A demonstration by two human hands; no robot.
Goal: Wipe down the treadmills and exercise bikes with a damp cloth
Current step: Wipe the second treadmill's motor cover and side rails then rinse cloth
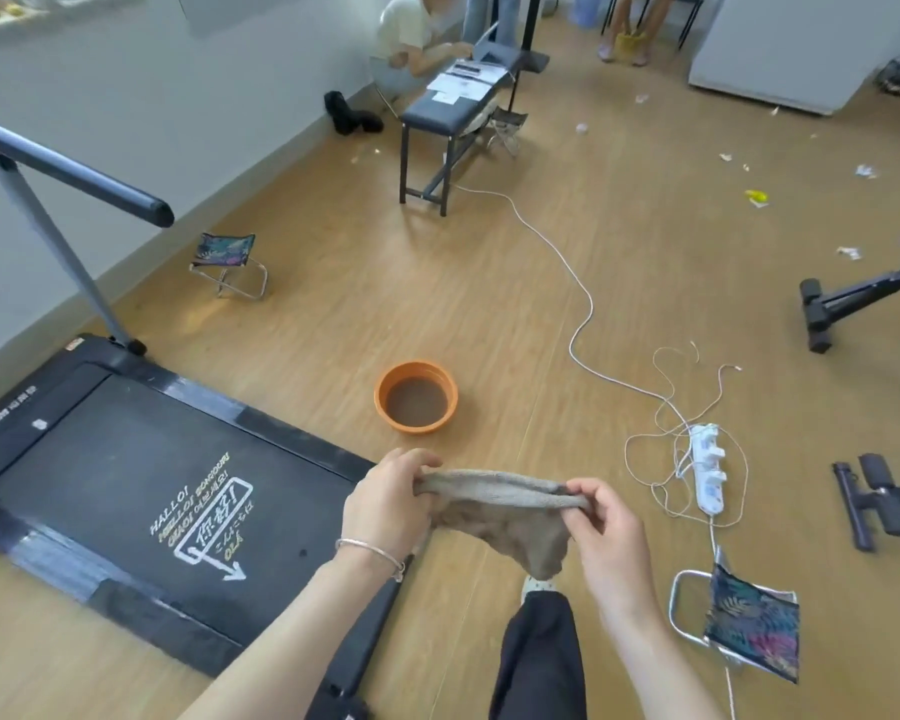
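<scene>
A: where was the cloth (pixel 505 517)?
B: I saw it stretched between left hand (pixel 385 504) and right hand (pixel 609 532), fingers (pixel 411 465) of both pinching its top edge, over the floor (pixel 489 304) beside the treadmill (pixel 126 459)

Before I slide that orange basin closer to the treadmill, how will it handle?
The orange basin holds murky water, so it is probably heavy for its size and apt to slosh. It sits low and wide on the smooth floor, so it should slide rather than tip.

Basin (pixel 415 398) right of treadmill (pixel 126 475)
</scene>
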